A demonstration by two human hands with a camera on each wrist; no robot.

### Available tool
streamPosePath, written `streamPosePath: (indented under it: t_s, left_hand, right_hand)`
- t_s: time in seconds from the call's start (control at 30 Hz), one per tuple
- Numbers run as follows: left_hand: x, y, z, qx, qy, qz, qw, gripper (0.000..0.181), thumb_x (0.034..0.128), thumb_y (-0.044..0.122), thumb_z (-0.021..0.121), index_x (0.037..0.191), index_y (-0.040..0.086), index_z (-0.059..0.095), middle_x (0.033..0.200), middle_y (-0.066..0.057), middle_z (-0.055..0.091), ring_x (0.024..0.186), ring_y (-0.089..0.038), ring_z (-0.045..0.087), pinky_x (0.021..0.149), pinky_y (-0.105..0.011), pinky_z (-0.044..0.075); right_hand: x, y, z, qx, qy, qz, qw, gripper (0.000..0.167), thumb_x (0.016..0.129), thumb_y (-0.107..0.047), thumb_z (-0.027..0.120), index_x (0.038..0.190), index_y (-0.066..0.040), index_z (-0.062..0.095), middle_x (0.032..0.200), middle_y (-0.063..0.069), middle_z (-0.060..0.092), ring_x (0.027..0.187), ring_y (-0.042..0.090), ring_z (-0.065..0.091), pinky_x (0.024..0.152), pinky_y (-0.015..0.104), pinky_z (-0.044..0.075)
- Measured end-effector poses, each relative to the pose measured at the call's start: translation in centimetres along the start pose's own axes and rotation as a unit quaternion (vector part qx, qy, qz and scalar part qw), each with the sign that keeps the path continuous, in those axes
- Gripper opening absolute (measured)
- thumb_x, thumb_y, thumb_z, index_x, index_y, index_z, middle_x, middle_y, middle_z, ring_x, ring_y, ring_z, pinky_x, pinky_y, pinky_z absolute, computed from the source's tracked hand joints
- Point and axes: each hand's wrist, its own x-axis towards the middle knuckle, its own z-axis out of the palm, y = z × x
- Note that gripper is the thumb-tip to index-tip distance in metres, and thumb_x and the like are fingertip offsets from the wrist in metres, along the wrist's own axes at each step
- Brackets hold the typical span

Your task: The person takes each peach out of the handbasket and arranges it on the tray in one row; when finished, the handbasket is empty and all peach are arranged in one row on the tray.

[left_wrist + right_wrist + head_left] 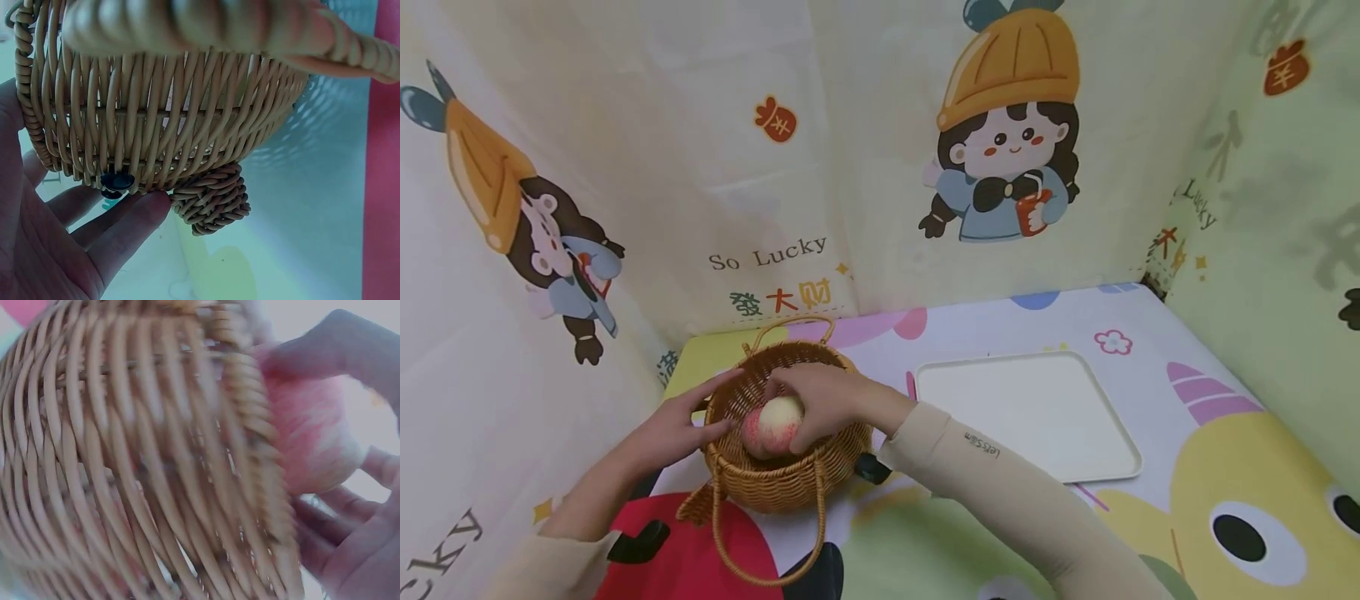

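Observation:
A brown wicker basket (782, 487) with looped handles stands at the left of the table. At its left rim, my left hand (681, 425) holds the wall; the left wrist view has its fingers (131, 231) along the outside, near a black bead (117, 181). Over the basket's mouth my right hand (827, 404) grips a pale pink peach (781, 421). Another pinkish-red peach (752, 433) shows beside it, partly covered. In the right wrist view, the held peach (315, 437) sits between thumb and fingers, next to the woven rim.
Right of the basket lies a white rectangular tray (1026, 412). A printed cartoon cloth (1150, 333) covers the table. Patterned fabric walls (872, 167) enclose the back and sides. A small woven piece (212, 200) sticks out from the basket's side.

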Motion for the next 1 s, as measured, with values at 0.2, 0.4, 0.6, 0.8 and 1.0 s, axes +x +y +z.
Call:
streamPosePath:
  t_s: [0.2, 0.4, 0.6, 0.8, 1.0]
  left_hand:
    - [-0.2, -0.1, 0.4, -0.01, 0.004, -0.001, 0.9999, 0.073, 0.0928, 0.025, 0.072, 0.157, 0.023, 0.037, 0.155, -0.026, 0.036, 0.134, -0.059, 0.034, 0.075, -0.055, 0.058]
    - [-0.2, 0.0, 0.3, -0.015, 0.005, 0.004, 0.9999, 0.072, 0.0934, 0.026, 0.071, 0.157, 0.021, 0.037, 0.152, -0.027, 0.039, 0.133, -0.059, 0.035, 0.071, -0.053, 0.058]
    - [0.0, -0.1, 0.2, -0.005, 0.008, 0.007, 0.9999, 0.072, 0.0942, 0.027, 0.07, 0.158, 0.021, 0.037, 0.153, -0.026, 0.04, 0.134, -0.058, 0.036, 0.073, -0.053, 0.057]
    - [0.0, 0.0, 0.3, -0.009, 0.011, 0.01, 0.9999, 0.073, 0.0935, 0.028, 0.071, 0.157, 0.02, 0.037, 0.153, -0.026, 0.039, 0.134, -0.057, 0.037, 0.074, -0.052, 0.057]
    - [-0.3, -0.1, 0.4, -0.004, 0.018, 0.011, 0.9998, 0.073, 0.0931, 0.027, 0.071, 0.157, 0.019, 0.038, 0.152, -0.027, 0.041, 0.133, -0.057, 0.038, 0.074, -0.052, 0.058]
  right_hand:
    - [-2.8, 1.6, -2.3, 0.269, 0.086, -0.028, 0.959, 0.07, 0.074, -0.004, 0.084, 0.134, -0.013, 0.05, 0.129, 0.005, 0.055, 0.105, 0.018, 0.064, 0.085, 0.032, 0.055]
    - [-6.8, 4.1, -4.0, 0.405, 0.118, 0.002, 0.9068, 0.079, 0.082, -0.006, 0.078, 0.151, -0.024, 0.044, 0.142, 0.01, 0.049, 0.107, 0.029, 0.066, 0.089, 0.04, 0.054]
    - [-11.0, 7.8, -4.7, 0.416, 0.183, 0.061, 0.8888, 0.069, 0.081, -0.007, 0.08, 0.143, -0.008, 0.048, 0.138, 0.013, 0.053, 0.109, 0.032, 0.065, 0.088, 0.042, 0.055]
    - [-15.5, 12.8, -3.5, 0.317, 0.239, 0.165, 0.9029, 0.069, 0.081, -0.014, 0.082, 0.141, -0.009, 0.048, 0.138, 0.015, 0.053, 0.112, 0.034, 0.063, 0.092, 0.043, 0.053]
    - [-18.1, 16.7, -1.6, 0.183, 0.195, 0.207, 0.941, 0.067, 0.077, -0.027, 0.087, 0.136, -0.01, 0.062, 0.128, 0.008, 0.064, 0.115, 0.029, 0.062, 0.092, 0.042, 0.051]
